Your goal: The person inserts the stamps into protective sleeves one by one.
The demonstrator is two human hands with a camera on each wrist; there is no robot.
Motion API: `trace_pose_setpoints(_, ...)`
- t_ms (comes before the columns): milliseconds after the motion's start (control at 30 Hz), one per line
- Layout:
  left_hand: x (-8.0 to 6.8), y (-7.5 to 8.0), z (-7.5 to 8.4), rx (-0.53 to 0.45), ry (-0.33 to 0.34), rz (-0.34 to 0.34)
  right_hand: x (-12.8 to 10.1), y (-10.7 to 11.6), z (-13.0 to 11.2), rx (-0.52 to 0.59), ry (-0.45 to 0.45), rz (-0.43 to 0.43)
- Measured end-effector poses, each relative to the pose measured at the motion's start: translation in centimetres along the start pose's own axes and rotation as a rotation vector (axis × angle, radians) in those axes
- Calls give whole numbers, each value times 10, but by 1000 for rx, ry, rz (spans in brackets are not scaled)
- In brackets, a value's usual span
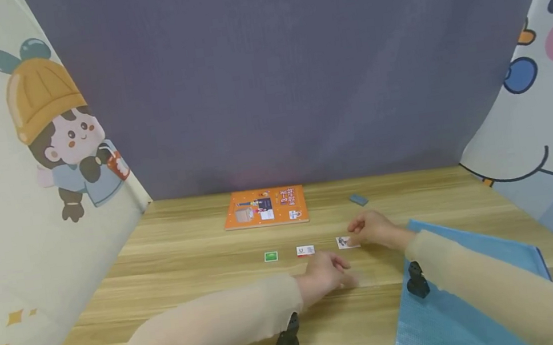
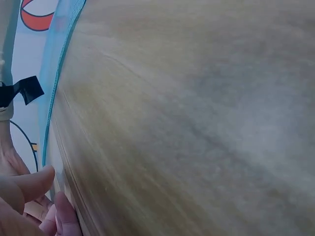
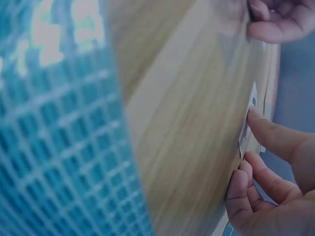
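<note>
Three small cards lie in a row on the wooden table: a green card, a white and red card, and a white picture card. My right hand rests at the picture card. In the right wrist view its index fingertip touches that card, with the other fingers curled below. My left hand lies on the table just in front of the row, fingers loosely curled and holding nothing. Its fingertips show against the wood in the left wrist view.
An orange book lies flat at the back centre, and a small grey-blue block sits to its right. A blue mesh pouch covers the table's right front. Printed curtains wall in the left, back and right sides.
</note>
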State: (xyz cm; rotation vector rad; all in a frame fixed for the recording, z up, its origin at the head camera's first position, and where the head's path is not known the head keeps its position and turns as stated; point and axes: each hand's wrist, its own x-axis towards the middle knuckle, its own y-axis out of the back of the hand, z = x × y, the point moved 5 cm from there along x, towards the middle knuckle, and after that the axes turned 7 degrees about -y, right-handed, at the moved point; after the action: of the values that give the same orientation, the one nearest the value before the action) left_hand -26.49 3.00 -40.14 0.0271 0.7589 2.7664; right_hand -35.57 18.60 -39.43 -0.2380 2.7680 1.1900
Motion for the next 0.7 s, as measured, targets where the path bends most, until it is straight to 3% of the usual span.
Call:
trace_pose_setpoints(367, 0, 0, 7, 79, -36, -5, -2, -1, -9, -82, 33, -17)
trace_pose_setpoints(600, -2, 1, 12, 151, -117, 26, -4, -2, -11, -84, 56, -52)
trace_pose_setpoints(700, -1, 0, 11, 153, -104, 19, -6, -3, -13, -131, 87, -47)
